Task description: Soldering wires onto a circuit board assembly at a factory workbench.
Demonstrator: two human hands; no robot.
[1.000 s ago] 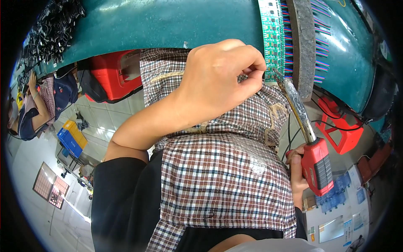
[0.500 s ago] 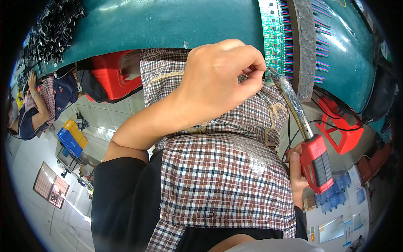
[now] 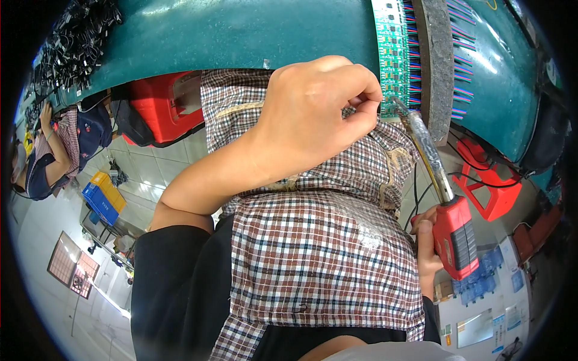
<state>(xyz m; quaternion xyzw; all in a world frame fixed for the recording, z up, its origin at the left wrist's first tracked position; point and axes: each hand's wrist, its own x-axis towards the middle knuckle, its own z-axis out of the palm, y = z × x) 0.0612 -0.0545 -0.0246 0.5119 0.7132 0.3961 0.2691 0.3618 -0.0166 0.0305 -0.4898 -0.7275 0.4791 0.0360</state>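
Note:
My right hand (image 3: 427, 245) is wrapped round the red and black handle of a soldering iron (image 3: 456, 237). Its long metal barrel slants up and left, the tip over the near end of a green circuit board strip (image 3: 394, 57). Beside that same end, my left hand (image 3: 319, 105) is closed in a pinch, thumb against forefinger. Whatever the pinch holds, if anything, is too small or hidden to make out. Thin red, blue and black wires (image 3: 462, 60) run from the strip's right side under a grey bar (image 3: 436, 66).
The strip and bar lie on a green tabletop (image 3: 241, 36). A heap of black cables (image 3: 78, 42) covers its far left. Red stools (image 3: 159, 108) stand below the table on both sides. Another person (image 3: 60, 144) works at the left. A black cord (image 3: 481, 182) hangs at the right.
The soldering iron has shifted slightly right, its tip moving a little away from my left fingertips. My left hand stays almost where it was.

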